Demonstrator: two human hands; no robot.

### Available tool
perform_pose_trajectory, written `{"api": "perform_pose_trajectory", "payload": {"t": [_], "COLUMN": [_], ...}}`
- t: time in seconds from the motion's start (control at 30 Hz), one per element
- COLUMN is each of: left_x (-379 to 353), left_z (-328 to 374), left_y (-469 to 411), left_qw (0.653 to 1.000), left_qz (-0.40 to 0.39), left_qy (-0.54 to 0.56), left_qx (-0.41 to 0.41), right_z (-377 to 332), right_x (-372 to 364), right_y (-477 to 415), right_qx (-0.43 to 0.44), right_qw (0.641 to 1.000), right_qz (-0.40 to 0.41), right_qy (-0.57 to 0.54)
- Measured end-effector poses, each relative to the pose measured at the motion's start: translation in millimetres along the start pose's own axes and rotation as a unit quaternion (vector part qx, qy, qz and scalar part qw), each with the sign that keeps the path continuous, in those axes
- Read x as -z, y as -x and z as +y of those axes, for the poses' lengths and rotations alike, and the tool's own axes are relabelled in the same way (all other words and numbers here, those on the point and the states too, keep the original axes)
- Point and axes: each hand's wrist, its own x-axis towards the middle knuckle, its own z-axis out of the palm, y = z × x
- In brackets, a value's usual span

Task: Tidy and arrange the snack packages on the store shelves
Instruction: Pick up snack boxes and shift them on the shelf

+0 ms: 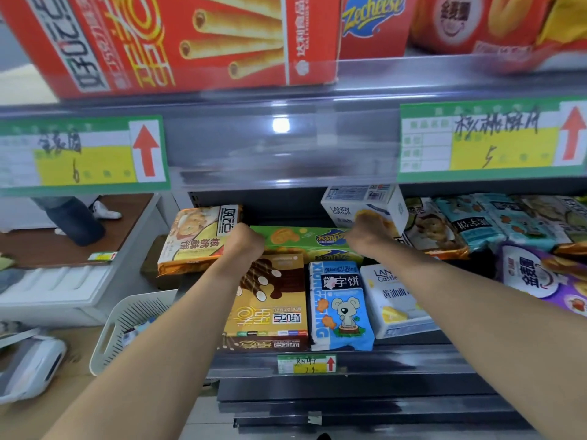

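A long green Zecheese box (301,239) lies crosswise at the back of the middle shelf. My left hand (244,242) grips its left end and my right hand (370,235) grips its right end, fingers curled out of sight behind it. In front lie a brown wafer-roll box (270,308), a blue koala biscuit bag (340,308) and a white Landy Castle box (392,300). An orange walnut-cake pack (193,238) leans at the left. Another white Landy Castle box (365,203) stands behind my right hand.
Several teal and brown snack bags (495,223) and a purple pack (536,277) fill the shelf's right side. A big red egg-roll carton (178,42) sits on the shelf above. A white plastic basket (133,319) stands on the floor at the left. A person's leg (73,220) shows beyond.
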Motion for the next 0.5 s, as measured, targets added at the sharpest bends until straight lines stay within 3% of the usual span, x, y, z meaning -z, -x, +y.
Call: {"api": "perform_pose_trajectory", "payload": {"t": [0.23,0.33,0.43,0.5], "left_x": [7,3,-9,-16], "left_z": [-9,3,26,42], "left_y": [3,7,15,23], "left_qw": [0.997,0.997,0.992,0.981], "left_qz": [0.037,0.054,0.000,-0.046], "left_qy": [-0.035,-0.047,0.055,0.125], "left_qx": [0.057,-0.011,-0.113,-0.138], "right_z": [-11,-3,8,19], "right_x": [1,11,21,26], "right_y": [2,-2,-3,-4], "right_qx": [0.027,0.018,-0.009,-0.040], "right_qw": [0.999,0.998,0.996,0.994], "right_qz": [-0.021,0.017,0.031,0.028], "right_qy": [-0.019,-0.051,-0.078,-0.099]}}
